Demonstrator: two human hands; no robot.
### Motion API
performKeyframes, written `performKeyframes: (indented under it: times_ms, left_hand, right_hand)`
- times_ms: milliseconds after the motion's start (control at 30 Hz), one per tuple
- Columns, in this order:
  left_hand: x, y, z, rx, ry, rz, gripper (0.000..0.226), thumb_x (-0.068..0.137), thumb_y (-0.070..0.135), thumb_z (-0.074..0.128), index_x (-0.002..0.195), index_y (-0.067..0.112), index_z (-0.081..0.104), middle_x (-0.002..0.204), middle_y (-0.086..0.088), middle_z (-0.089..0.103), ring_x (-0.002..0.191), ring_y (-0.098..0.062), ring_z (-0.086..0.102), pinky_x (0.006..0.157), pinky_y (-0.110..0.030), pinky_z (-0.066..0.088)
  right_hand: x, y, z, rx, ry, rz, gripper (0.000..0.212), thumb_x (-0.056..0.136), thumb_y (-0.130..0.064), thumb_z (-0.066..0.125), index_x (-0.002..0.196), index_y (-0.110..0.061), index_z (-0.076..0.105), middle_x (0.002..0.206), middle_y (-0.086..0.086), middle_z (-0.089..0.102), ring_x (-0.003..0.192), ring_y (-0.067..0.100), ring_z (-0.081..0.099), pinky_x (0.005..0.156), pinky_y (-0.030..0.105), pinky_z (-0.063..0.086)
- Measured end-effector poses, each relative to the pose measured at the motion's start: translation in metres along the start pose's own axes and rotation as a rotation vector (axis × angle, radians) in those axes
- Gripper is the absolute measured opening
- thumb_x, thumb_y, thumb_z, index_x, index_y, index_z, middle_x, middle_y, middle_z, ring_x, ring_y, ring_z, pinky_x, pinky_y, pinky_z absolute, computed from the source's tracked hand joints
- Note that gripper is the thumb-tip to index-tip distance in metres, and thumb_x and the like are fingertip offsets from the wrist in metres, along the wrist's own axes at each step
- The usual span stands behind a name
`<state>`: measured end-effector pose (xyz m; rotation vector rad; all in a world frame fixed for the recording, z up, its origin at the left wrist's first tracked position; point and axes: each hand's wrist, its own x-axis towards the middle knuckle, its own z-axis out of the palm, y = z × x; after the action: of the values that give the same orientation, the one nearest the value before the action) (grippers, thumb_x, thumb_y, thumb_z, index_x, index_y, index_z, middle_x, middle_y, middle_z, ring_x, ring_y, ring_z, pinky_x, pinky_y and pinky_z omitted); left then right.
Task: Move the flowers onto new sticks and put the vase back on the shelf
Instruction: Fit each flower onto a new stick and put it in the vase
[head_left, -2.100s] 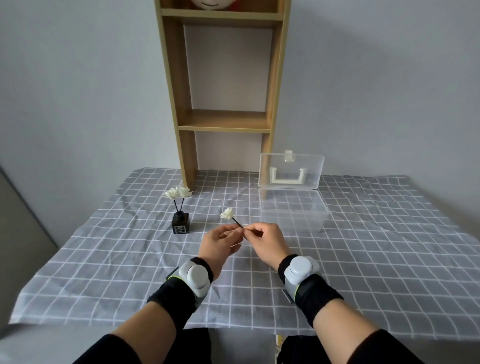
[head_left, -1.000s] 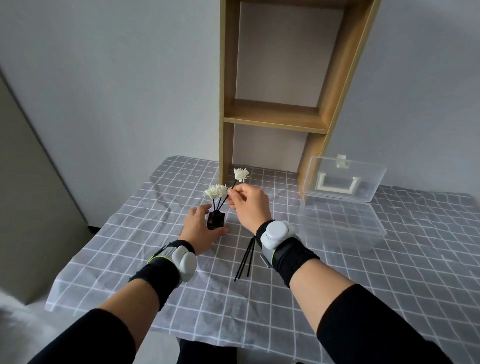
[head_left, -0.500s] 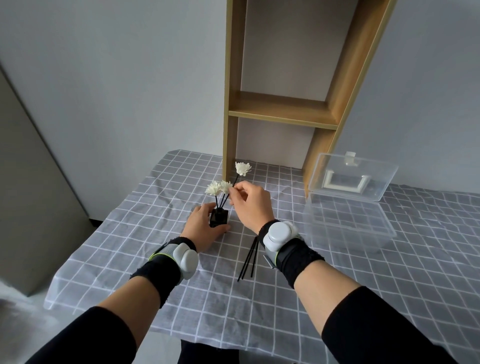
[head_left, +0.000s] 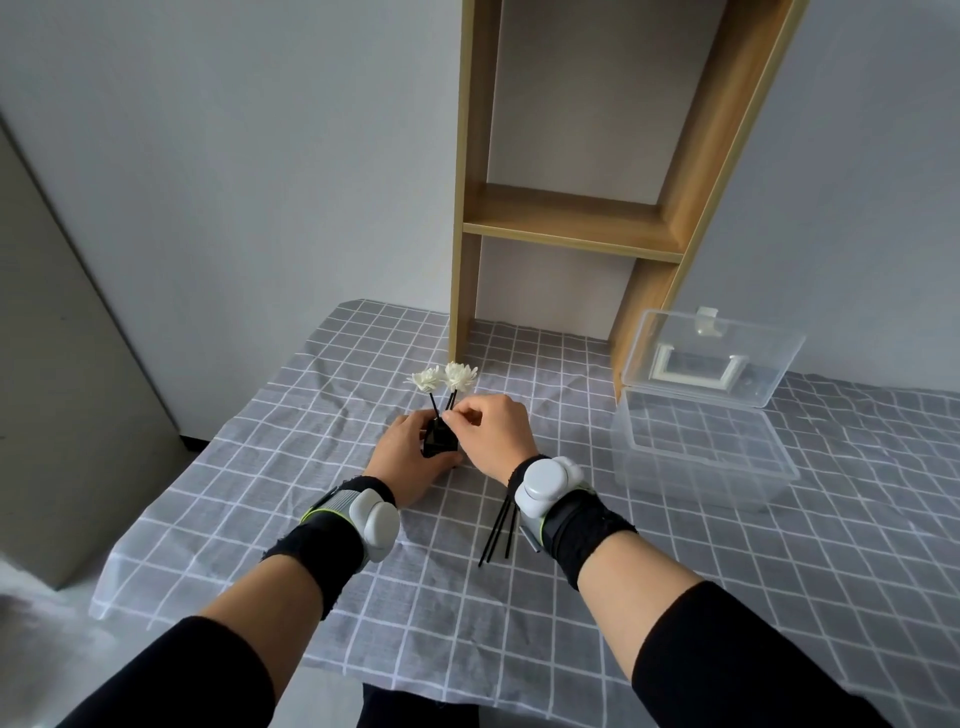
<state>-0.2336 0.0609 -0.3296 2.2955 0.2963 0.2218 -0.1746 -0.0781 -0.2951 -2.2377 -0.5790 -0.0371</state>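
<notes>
A small black vase (head_left: 439, 437) stands on the checked cloth near the shelf's left post. White flowers (head_left: 445, 377) on thin black sticks rise from its mouth. My left hand (head_left: 410, 460) wraps the vase from the left and holds it steady. My right hand (head_left: 493, 434) pinches one flower stick just above the vase mouth, with thumb and forefinger closed on it. A few bare black sticks (head_left: 498, 530) lie on the cloth, partly under my right wrist.
The wooden shelf unit (head_left: 566, 228) stands behind the vase with one bare board at mid height. A clear plastic box (head_left: 696, 452) with its lid tipped up sits to the right. The grey checked cloth (head_left: 311, 467) ends at the table's left edge.
My right hand has lowered the flower stick into the vase, so its head sits level with the other flowers. The left hand stays on the vase.
</notes>
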Motion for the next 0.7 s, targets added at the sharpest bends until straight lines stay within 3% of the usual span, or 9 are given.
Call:
performKeyframes:
  times_ms: [100, 267, 500, 700]
  left_hand:
    - [0.0, 0.0, -0.001, -0.014, -0.01, 0.011, 0.065, 0.077, 0.034, 0.083, 0.133, 0.018, 0.056, 0.124, -0.005, 0.059, 0.111, -0.024, 0.062, 0.099, -0.044, 0.051]
    - [0.001, -0.002, -0.002, -0.013, -0.026, 0.014, 0.064, 0.077, 0.03, 0.084, 0.134, 0.018, 0.055, 0.126, -0.004, 0.059, 0.112, -0.022, 0.062, 0.1, -0.043, 0.051]
    - [0.001, -0.001, -0.005, 0.014, -0.035, 0.035, 0.055, 0.078, 0.028, 0.083, 0.127, 0.023, 0.059, 0.111, 0.005, 0.055, 0.103, -0.02, 0.062, 0.094, -0.035, 0.05]
    - [0.001, 0.006, -0.006, 0.004, -0.046, 0.06, 0.051, 0.076, 0.025, 0.086, 0.121, 0.025, 0.063, 0.107, 0.008, 0.058, 0.102, -0.015, 0.064, 0.086, -0.028, 0.051]
  right_hand:
    - [-0.001, 0.002, 0.001, 0.019, -0.002, 0.044, 0.018, 0.09, -0.033, 0.071, 0.087, -0.017, 0.079, 0.084, -0.002, 0.077, 0.083, 0.016, 0.071, 0.082, 0.034, 0.058]
    - [-0.001, 0.004, -0.001, 0.065, 0.03, 0.066, 0.021, 0.086, -0.038, 0.072, 0.089, -0.018, 0.075, 0.079, -0.006, 0.073, 0.075, 0.009, 0.067, 0.071, 0.02, 0.053]
    - [0.002, 0.001, -0.004, 0.052, 0.02, 0.048, 0.021, 0.091, -0.034, 0.07, 0.089, -0.015, 0.078, 0.085, 0.0, 0.077, 0.083, 0.018, 0.07, 0.079, 0.028, 0.054]
    - [-0.005, 0.004, -0.018, 0.029, -0.103, 0.085, 0.018, 0.088, -0.03, 0.069, 0.1, -0.018, 0.077, 0.089, -0.007, 0.074, 0.084, 0.009, 0.068, 0.082, 0.022, 0.054]
